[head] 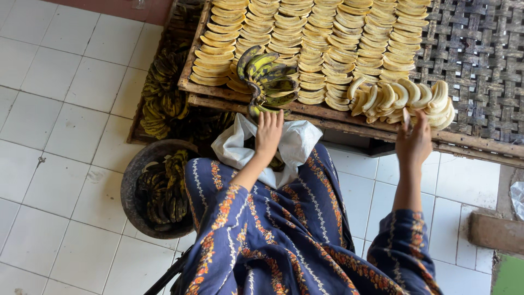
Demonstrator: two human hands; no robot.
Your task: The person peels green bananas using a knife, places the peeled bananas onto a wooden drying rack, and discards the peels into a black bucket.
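Observation:
My left hand (268, 133) reaches up to a bunch of green-yellow unpeeled bananas (269, 80) resting on the near edge of a woven bamboo tray (480, 49); its fingertips touch the bunch's lower end. My right hand (414, 143) is raised at a pile of peeled bananas (404, 97) on the tray edge and pinches a thin knife-like blade between its fingers. Rows of peeled, split bananas (305, 33) cover the tray's left part. A white cloth (295, 143) lies on my lap over a blue patterned dress.
A dark round basin (134, 180) with banana peels stands on the white tiled floor at my left. More dark bananas (164, 98) are stacked beside the tray. A wooden block (494, 232) lies at the lower right.

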